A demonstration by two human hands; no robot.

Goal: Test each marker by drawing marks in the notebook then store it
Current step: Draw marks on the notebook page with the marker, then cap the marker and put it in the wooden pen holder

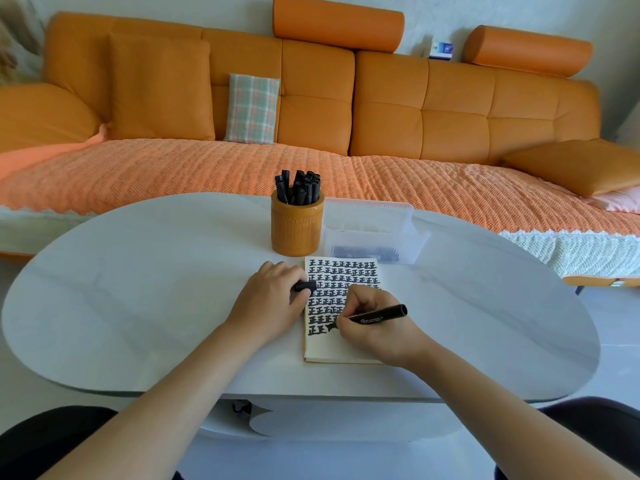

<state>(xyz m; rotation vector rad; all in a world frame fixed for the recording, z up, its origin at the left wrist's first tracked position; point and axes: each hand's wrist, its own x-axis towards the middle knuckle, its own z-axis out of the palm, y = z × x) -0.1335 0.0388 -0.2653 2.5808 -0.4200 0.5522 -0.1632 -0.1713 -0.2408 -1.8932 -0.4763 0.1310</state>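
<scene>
While the two forearms were stretched forward over the near edge of the white oval table [138, 271], the right hand [374, 323] was seen closed around a black marker [377, 314], whose tip was pressed to the page at the lowest row of marks and whose rear end was tilted up and to the right. The notebook [341, 344] was laid open on the table just in front of the person, its upper part filled with rows of thick black marks and its lower part left blank. The left hand [273, 303] was rested on the table at the notebook's left edge, its fingers curled around a black cap [305, 286]. Just beyond the notebook, an orange cylindrical holder [297, 230] was stood upright, packed with black markers [299, 187]. Beside it, to the right, a clear plastic box [372, 230] was placed, with dark shapes dimly seen through its wall. Farther back, an orange sofa [415, 109] was set along the wall, with a plaid cushion [252, 108] propped against its backrest.
</scene>
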